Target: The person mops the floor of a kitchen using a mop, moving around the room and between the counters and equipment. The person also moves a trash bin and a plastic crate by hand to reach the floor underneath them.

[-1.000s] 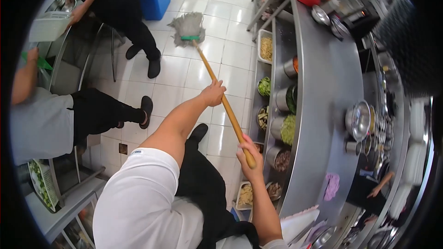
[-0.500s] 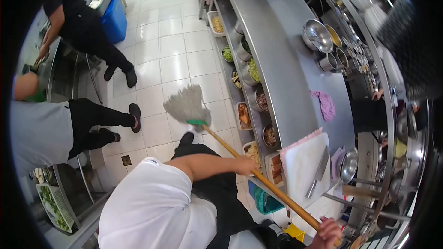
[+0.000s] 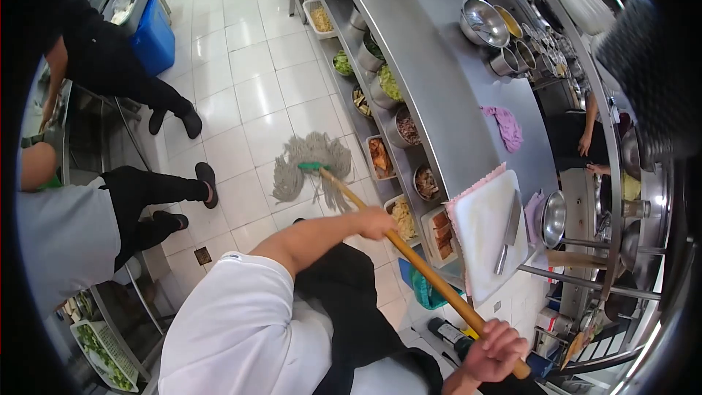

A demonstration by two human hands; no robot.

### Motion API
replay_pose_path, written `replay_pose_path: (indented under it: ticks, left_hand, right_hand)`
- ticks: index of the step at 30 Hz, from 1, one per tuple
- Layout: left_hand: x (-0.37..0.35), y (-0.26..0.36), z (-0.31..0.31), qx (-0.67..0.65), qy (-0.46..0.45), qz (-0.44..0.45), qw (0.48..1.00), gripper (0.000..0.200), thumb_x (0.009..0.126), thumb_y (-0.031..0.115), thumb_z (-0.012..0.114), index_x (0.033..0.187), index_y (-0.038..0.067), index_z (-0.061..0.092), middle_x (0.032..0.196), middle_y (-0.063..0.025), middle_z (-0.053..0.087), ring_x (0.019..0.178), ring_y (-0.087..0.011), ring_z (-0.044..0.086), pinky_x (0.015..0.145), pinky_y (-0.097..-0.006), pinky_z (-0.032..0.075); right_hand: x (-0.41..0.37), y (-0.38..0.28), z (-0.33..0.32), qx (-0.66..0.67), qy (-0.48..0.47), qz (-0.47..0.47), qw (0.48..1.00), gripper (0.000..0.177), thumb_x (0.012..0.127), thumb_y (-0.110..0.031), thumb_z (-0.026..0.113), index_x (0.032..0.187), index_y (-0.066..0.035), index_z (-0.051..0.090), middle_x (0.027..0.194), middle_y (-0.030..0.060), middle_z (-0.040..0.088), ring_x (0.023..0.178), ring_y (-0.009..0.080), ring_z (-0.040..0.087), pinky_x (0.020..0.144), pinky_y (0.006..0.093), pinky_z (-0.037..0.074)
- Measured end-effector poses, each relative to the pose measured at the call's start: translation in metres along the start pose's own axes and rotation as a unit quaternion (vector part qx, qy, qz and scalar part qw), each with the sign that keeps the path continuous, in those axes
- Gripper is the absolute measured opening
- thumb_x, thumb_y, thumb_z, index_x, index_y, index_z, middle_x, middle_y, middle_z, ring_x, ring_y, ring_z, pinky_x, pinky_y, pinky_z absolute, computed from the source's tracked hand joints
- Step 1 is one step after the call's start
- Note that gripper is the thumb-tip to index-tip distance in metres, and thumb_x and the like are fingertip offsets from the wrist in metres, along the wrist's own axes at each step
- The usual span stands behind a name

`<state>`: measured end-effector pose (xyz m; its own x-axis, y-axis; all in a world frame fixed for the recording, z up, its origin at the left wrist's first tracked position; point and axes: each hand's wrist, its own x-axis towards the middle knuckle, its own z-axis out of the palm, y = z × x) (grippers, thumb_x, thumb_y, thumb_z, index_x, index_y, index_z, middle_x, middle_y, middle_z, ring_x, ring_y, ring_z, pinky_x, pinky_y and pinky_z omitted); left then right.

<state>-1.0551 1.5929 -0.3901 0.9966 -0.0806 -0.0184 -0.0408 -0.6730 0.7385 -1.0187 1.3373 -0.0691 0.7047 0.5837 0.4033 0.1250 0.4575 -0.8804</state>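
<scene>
A string mop with a wooden handle (image 3: 431,278) slants across the view, from its top end at the lower right to the floor. Its grey strands (image 3: 333,155) lie spread on the white tiles below a green clamp. My left hand (image 3: 376,223) is wrapped around the handle partway down. Close to the top end, my right hand (image 3: 497,351) grips the handle, with its fingers curled. A white cutting board (image 3: 482,238) with a knife (image 3: 510,238) on it lies beside the handle, on the counter's near end.
The steel counter (image 3: 431,73) runs along the right, with food containers on its lower shelf (image 3: 369,126). Bowls and a pink cloth (image 3: 503,128) rest on top. Two people in dark trousers stand at the left, and another person's hands show far right. A blue bin (image 3: 155,36) stands behind.
The mop head has swung to the right across the tiles and its strands have fanned out. Both hands stay on the handle. The view has shifted slightly.
</scene>
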Motion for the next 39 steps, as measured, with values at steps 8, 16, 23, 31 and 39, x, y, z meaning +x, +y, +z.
replay_pose_path:
  ticks: [8, 16, 23, 31, 39]
  left_hand:
    - [-0.06, -0.153, -0.054, 0.108, 0.254, -0.215, 0.937, 0.016, 0.071, 0.01, 0.066, 0.085, 0.009, 0.06, 0.088, -0.014, 0.062, 0.088, -0.0385, 0.06, 0.073, -0.0486, 0.05]
    - [-0.12, -0.124, -0.053, 0.145, 0.21, -0.368, 0.894, 0.025, 0.08, 0.014, 0.064, 0.105, 0.011, 0.06, 0.13, -0.0159, 0.051, 0.12, -0.0365, 0.049, 0.087, -0.0461, 0.05]
    - [-0.1, -0.045, 0.038, 0.123, 0.166, -0.329, 0.921, 0.027, 0.081, 0.017, 0.063, 0.105, 0.004, 0.059, 0.131, -0.0204, 0.05, 0.124, -0.0417, 0.045, 0.094, -0.0466, 0.047]
    - [-0.002, 0.095, 0.211, 0.131, 0.04, -0.112, 0.984, 0.022, 0.078, 0.028, 0.061, 0.091, 0.009, 0.066, 0.084, -0.0148, 0.067, 0.088, -0.0354, 0.065, 0.083, -0.0492, 0.049]
    - [0.073, 0.361, 0.376, -0.105, -0.195, 0.149, 0.964, 0.027, 0.082, 0.03, 0.064, 0.1, 0.01, 0.064, 0.097, -0.0148, 0.066, 0.094, -0.036, 0.062, 0.078, -0.0465, 0.048]
  right_hand:
    - [0.006, 0.143, 0.083, -0.104, -0.132, 0.016, 0.986, 0.018, 0.087, -0.015, 0.055, 0.073, -0.006, 0.048, 0.074, 0.0089, 0.056, 0.081, 0.0265, 0.058, 0.095, 0.0543, 0.042]
    - [-0.069, 0.217, 0.09, -0.166, -0.233, 0.14, 0.948, 0.01, 0.087, -0.007, 0.063, 0.082, -0.002, 0.057, 0.104, 0.0135, 0.063, 0.12, 0.0372, 0.053, 0.1, 0.0426, 0.041]
    - [-0.124, 0.149, -0.022, -0.179, -0.233, 0.146, 0.945, 0.009, 0.086, -0.006, 0.064, 0.081, -0.002, 0.058, 0.106, 0.0141, 0.064, 0.121, 0.0361, 0.053, 0.101, 0.0413, 0.039]
    - [-0.215, -0.028, -0.229, -0.173, -0.086, 0.132, 0.972, 0.012, 0.084, -0.01, 0.06, 0.077, -0.002, 0.055, 0.093, 0.015, 0.063, 0.108, 0.0368, 0.057, 0.098, 0.0497, 0.04]
    - [-0.31, -0.256, -0.312, -0.143, 0.169, -0.01, 0.975, 0.032, 0.098, -0.031, 0.049, 0.074, -0.012, 0.04, 0.061, -0.0021, 0.032, 0.058, 0.0117, 0.033, 0.07, 0.034, 0.042]
